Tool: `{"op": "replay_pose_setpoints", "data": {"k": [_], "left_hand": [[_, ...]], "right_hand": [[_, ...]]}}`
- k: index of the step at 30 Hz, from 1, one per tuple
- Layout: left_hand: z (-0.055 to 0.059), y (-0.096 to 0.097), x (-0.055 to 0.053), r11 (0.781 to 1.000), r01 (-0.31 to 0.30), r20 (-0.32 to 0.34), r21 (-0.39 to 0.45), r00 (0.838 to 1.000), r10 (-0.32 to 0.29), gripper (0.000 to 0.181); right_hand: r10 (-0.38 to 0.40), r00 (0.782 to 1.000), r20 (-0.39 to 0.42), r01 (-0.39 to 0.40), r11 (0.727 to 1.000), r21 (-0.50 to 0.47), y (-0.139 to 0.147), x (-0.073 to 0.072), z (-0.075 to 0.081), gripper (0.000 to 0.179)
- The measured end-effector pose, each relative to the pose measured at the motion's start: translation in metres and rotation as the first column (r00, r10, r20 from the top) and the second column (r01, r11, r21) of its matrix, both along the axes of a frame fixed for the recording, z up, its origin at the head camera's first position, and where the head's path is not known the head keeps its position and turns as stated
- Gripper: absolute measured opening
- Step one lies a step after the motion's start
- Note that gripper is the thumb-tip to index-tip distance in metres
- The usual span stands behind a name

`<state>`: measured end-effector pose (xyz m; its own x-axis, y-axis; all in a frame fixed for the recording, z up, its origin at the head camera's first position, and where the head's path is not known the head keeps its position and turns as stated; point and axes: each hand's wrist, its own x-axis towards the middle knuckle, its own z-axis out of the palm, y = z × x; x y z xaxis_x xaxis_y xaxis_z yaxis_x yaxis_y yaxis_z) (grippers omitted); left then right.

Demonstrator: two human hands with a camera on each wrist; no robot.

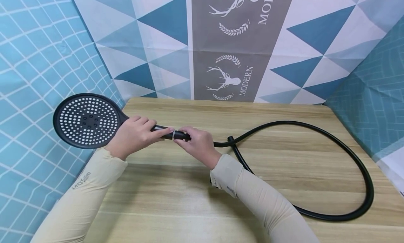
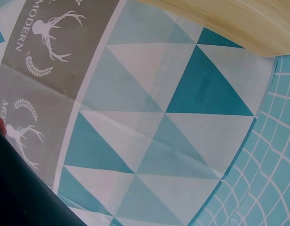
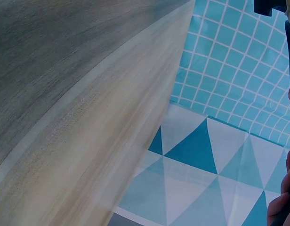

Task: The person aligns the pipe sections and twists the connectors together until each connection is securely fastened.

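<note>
A black handheld shower head [image 1: 89, 121] with a round face of white nozzles is held up over the left side of the table in the head view. My left hand [image 1: 136, 133] grips its handle, thumb laid along it toward the lower end. At that end, beside a thin light ring, my right hand [image 1: 199, 143] pinches the black connector [image 1: 182, 135] of the hose. From there the black hose [image 1: 328, 132] runs right in a wide loop over the table. In the right wrist view, fingers [image 3: 279, 207] of my right hand show at the right edge.
The wood-grain table [image 1: 164, 208] lies beneath both hands. A loose hose end [image 1: 231, 139] points up near the middle, crossing the loop. Blue tiled sheeting [image 1: 31, 78] covers the left side, and a triangle-patterned backdrop with a grey deer panel [image 1: 227, 46] stands behind.
</note>
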<state>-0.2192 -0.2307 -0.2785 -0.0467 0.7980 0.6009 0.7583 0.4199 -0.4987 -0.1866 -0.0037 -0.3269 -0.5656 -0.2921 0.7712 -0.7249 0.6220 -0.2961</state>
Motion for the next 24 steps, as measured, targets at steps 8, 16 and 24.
{"op": "replay_pose_setpoints", "data": {"k": [8,16,24], "left_hand": [[0.003,0.003,0.000,1.000,-0.014,0.030,-0.021,0.999,0.014,0.044],[0.002,0.005,-0.001,1.000,-0.003,0.022,-0.010,1.000,0.003,0.044],[0.004,0.010,-0.001,1.000,0.001,0.032,-0.011,0.999,-0.001,0.044]], "right_hand": [[0.084,0.996,0.031,-0.083,0.995,-0.050,0.003,-0.001,-0.003,0.027],[0.099,0.995,0.008,-0.098,0.992,-0.073,0.003,-0.001,-0.007,0.028],[0.127,0.991,-0.044,-0.132,0.983,-0.126,0.006,-0.003,-0.012,0.028]]}}
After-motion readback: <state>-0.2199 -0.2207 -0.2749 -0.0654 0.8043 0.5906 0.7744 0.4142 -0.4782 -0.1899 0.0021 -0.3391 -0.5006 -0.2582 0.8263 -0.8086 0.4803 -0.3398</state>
